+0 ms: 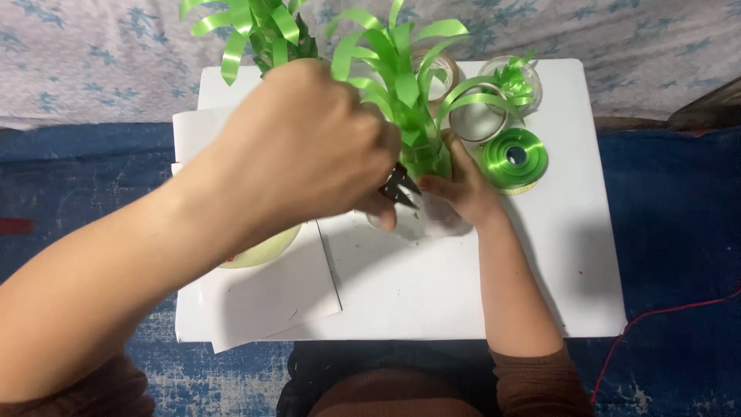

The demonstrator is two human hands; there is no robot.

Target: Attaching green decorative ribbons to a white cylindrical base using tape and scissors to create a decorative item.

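Note:
My left hand (pixel 309 147) is raised close to the camera and closed around dark scissors (pixel 398 186); only the blade tips show below the fingers. The tips sit against the base of a green ribbon plant (pixel 401 85) with curled strips fanning upward. My right hand (pixel 459 193) grips that plant's lower part, which looks like a clear bottle (pixel 436 216) standing on the white board (pixel 579 232). The left hand hides most of the scissors.
A second green ribbon plant (pixel 262 31) stands at the back left. A green ribbon spool (pixel 515 158), a tape roll (pixel 475 120) and a clear cup with ribbon scraps (pixel 515 77) sit at the back right. Paper sheets (pixel 270 297), a pale green round thing (pixel 262 251), a red wire (pixel 664 313).

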